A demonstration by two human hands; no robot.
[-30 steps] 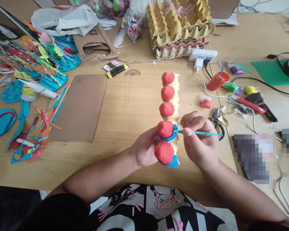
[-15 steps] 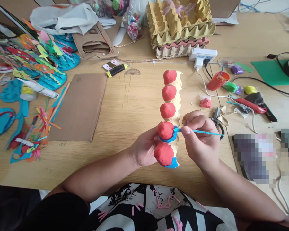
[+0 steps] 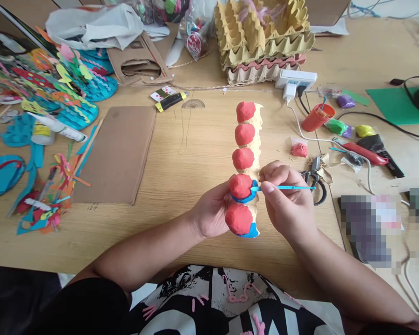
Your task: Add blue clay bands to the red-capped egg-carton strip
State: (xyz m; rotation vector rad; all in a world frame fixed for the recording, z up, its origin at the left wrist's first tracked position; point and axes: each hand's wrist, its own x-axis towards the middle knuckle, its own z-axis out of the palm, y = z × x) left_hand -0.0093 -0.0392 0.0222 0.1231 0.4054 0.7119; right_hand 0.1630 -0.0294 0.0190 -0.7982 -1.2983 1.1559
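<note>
The left hand [image 3: 212, 213] is closed on the near part of a pale carton strip [image 3: 256, 153], which is held up over the table [image 3: 181, 172], between both hands. Five red clay caps [image 3: 244, 135] sit along it in one row, and blue clay [image 3: 253, 231] borders the two nearest the person. The right hand [image 3: 289, 197] pinches a thin blue tool [image 3: 289, 187]; its tip seems to touch the blue clay, but from here I cannot be sure.
</note>
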